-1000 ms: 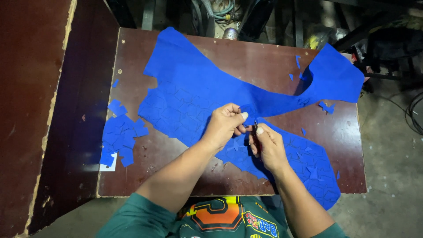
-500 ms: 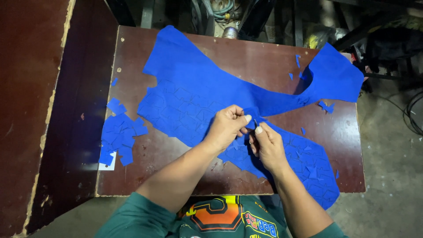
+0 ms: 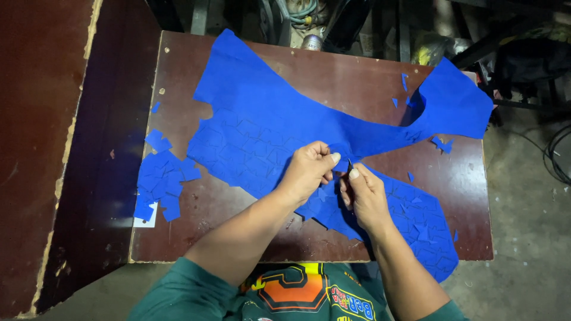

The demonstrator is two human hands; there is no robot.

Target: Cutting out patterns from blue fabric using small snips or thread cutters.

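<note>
A large blue sheet, scored into many small shapes, lies spread across a brown table. My left hand pinches the sheet near its middle, thumb and fingers closed on the material. Right beside it, my right hand grips a thin dark blade tool whose tip touches the sheet just by my left thumb. Both hands rest over the sheet's narrow waist. A lower flap of the sheet runs toward the table's near right corner.
A pile of small cut blue pieces lies at the table's left edge on a white scrap. Loose blue bits dot the right side. A dark red panel stands left; cables and clutter sit beyond the table.
Both hands have stayed at the sheet's middle, with only small finger movements. The left fingers have shifted slightly on the pinched material beside the blade.
</note>
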